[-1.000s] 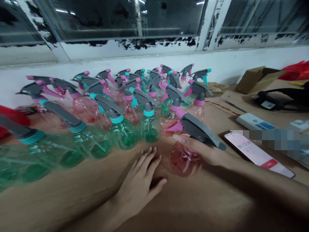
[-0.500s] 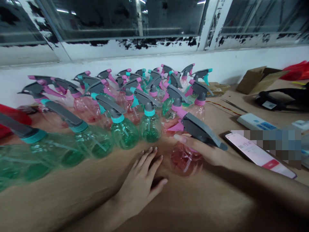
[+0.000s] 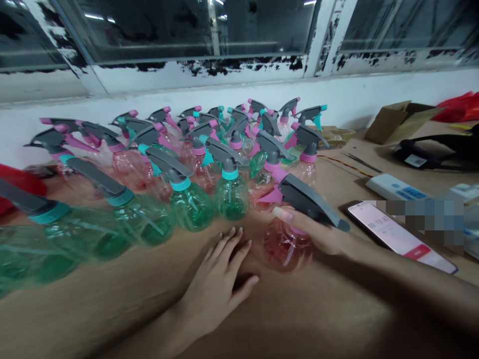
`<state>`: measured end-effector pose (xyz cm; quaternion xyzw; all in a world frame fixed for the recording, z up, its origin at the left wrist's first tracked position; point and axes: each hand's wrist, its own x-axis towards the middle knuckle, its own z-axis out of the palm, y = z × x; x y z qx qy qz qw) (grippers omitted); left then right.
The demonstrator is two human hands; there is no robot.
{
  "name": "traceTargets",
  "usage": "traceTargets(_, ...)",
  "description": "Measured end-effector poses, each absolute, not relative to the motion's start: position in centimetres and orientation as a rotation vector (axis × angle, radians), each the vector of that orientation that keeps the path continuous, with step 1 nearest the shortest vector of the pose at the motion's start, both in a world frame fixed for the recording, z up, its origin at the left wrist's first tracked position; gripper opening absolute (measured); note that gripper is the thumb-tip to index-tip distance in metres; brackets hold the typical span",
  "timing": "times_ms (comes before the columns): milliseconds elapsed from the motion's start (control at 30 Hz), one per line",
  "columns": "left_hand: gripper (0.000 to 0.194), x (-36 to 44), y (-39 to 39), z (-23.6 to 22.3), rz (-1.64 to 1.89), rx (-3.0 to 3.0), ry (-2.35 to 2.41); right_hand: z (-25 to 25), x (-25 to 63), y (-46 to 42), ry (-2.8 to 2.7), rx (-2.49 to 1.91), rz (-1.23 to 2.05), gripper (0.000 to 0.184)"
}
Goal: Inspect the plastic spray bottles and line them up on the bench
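Head view: your right hand [image 3: 318, 230] grasps a pink spray bottle [image 3: 286, 254] at the neck, just below its grey spray head, with the thumb on the near side and the other fingers partly hidden behind. That bottle is roughly upright over the middle of the table [image 3: 299, 319], nearer you than the rest. Your left hand [image 3: 215, 284] lies palm down just left of it, fingers loosely spread, holding nothing. Green spray bottles [image 3: 231, 202] line up beyond your left fingertips and on toward the table's left edge; more bottles, pink and green, crowd behind them toward the far edge by the wall. On the table's right side you have a lit phone [image 3: 398, 240], a white device [image 3: 396, 188] with blue buttons, and tweezers [image 3: 361, 162]; near the far right corner sits a cardboard box [image 3: 391, 123].
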<state>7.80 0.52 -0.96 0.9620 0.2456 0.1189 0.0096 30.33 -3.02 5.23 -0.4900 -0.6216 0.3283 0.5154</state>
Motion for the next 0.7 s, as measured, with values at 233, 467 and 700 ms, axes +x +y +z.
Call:
traceTargets(233, 0.05, 7.8, 0.5, -1.1, 0.373, 3.022, 0.779, 5.1, 31.0, -3.3, -1.501, -1.297, 0.428, 0.017)
traceTargets(467, 0.051, 7.7, 0.5, -1.1, 0.38, 3.012, 0.77, 5.3, 30.8, -3.1, -1.498, -1.281, 0.511, 0.016)
traceTargets(700, 0.05, 7.7, 0.6, -1.3, 0.405, 3.004, 0.767, 3.2, 31.6, -3.0, -1.518, -1.292, 0.576, 0.023)
